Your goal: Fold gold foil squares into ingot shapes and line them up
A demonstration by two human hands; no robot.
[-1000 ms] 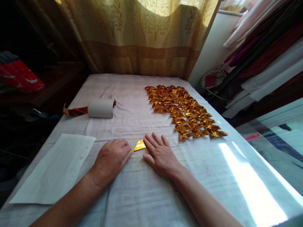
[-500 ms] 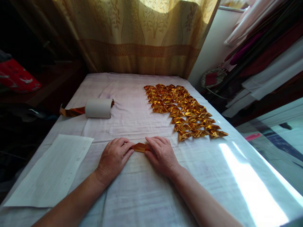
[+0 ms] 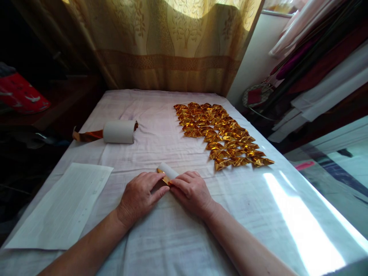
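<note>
Between my two hands, at the near middle of the table, is a partly folded piece of gold foil paper (image 3: 164, 177), its pale underside showing at the back. My left hand (image 3: 140, 193) has its fingertips on the gold edge, thumb just below. My right hand (image 3: 194, 191) pinches the paper's near end, and its fingers hide part of the sheet. Further right lie rows of folded gold foil pieces (image 3: 218, 134), shaped like small ingots. A white roll (image 3: 119, 132) with a loose strip of gold foil lies on its side at the back left.
A printed white sheet (image 3: 61, 207) lies on the left of the cloth-covered table (image 3: 155, 245). A patterned curtain (image 3: 178, 50) hangs behind the far edge. Clothes (image 3: 324, 76) hang at the right, and a red container (image 3: 23, 92) stands at the left.
The gold paper has been turned and partly unfolded or flipped, so its pale side now shows. My hands have come closer together, the right one shifting left.
</note>
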